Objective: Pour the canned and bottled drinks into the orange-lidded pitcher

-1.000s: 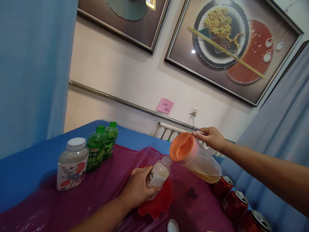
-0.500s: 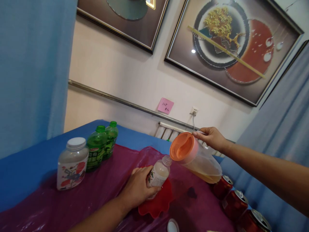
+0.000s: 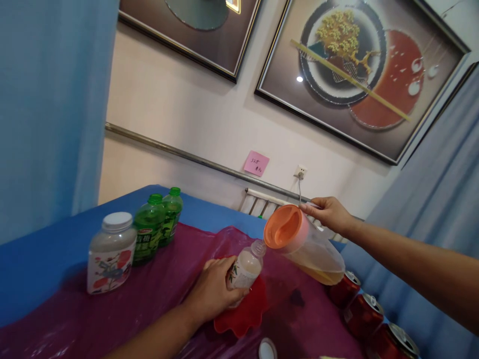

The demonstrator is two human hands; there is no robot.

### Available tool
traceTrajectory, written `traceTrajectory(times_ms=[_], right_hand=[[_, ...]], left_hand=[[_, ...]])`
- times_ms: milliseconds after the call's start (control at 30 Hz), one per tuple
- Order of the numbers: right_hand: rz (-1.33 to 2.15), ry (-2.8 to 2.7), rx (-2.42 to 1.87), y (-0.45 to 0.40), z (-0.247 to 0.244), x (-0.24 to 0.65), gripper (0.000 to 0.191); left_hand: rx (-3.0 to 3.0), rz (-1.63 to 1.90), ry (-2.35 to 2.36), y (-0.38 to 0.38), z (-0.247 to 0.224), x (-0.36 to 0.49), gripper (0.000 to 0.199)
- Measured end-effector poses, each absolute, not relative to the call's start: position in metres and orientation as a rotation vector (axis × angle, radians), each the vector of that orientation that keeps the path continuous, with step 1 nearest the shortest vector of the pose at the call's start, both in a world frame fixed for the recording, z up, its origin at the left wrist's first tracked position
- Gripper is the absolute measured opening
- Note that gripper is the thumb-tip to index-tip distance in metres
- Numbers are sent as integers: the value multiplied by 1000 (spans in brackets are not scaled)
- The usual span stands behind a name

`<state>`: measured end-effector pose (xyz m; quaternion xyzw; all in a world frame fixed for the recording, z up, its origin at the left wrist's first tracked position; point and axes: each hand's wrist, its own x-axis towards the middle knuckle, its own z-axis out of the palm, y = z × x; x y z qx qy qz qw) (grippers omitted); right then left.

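My left hand (image 3: 217, 289) is wrapped round a small clear bottle (image 3: 247, 267) with a leaf-print label and an uncapped neck. Beneath the bottle lies a red scalloped dish (image 3: 243, 319). My right hand (image 3: 327, 214) grips the handle of a translucent pitcher (image 3: 314, 254) with an orange lid (image 3: 283, 227). The pitcher is tipped to the left, its lid edge close beside the bottle's mouth. Yellowish liquid sits low in the pitcher. Whether any liquid is flowing, I cannot tell. A round white cap (image 3: 268, 348) lies near the bottom edge of the view.
A white-capped jar (image 3: 111, 254) and two green bottles (image 3: 149, 232) stand on the left. Red cans (image 3: 362, 314) line the right side. Purple plastic sheeting (image 3: 157, 309) covers part of the blue table (image 3: 209, 207). Behind are a wall rail (image 3: 202, 162) and curtains.
Almost nothing differs. Both hands keep the same hold, with the bottle and tilted pitcher in nearly the same places; the view has shifted very slightly.
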<state>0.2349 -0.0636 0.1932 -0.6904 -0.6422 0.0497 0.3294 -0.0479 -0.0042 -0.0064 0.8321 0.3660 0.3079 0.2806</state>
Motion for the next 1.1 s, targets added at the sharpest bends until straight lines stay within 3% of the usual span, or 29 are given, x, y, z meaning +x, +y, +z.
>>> traceTrajectory(times_ms=[1100], right_hand=[[153,-1681,-1840,-65,193,237,63]], left_hand=[[2229,776,1021,-7,-1,-49,69]])
